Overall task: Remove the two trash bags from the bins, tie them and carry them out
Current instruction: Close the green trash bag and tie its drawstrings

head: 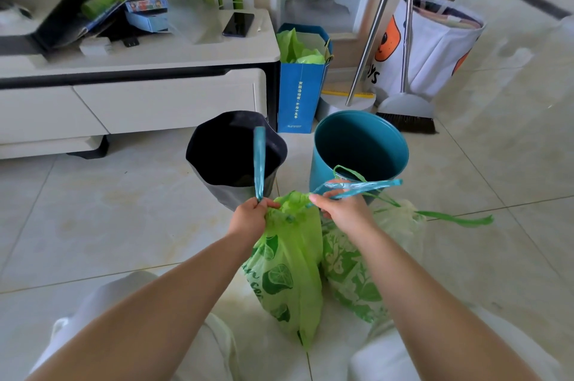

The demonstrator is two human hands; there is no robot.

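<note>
On the tiled floor [124, 210] between your knees stands a green bag [289, 272] with lemon prints, and both your hands are at its gathered neck. Your left hand [248, 219] has its grip closed around one blue drawstring loop [259, 163], which stands straight up in front of the black bin [230, 157]. Your right hand [341, 210] has its grip pinched on the other blue loop [366, 186], which runs out to the right across the front of the teal bin [357, 151]. A second bag [357, 272], paler with a green leaf pattern, sits on the floor just to the right of the first, touching it, with green drawstrings [456, 219] trailing to the right. Both bins stand side by side behind the bags, and neither shows a bag inside. A broom [407, 119] leans behind the teal bin.
</note>
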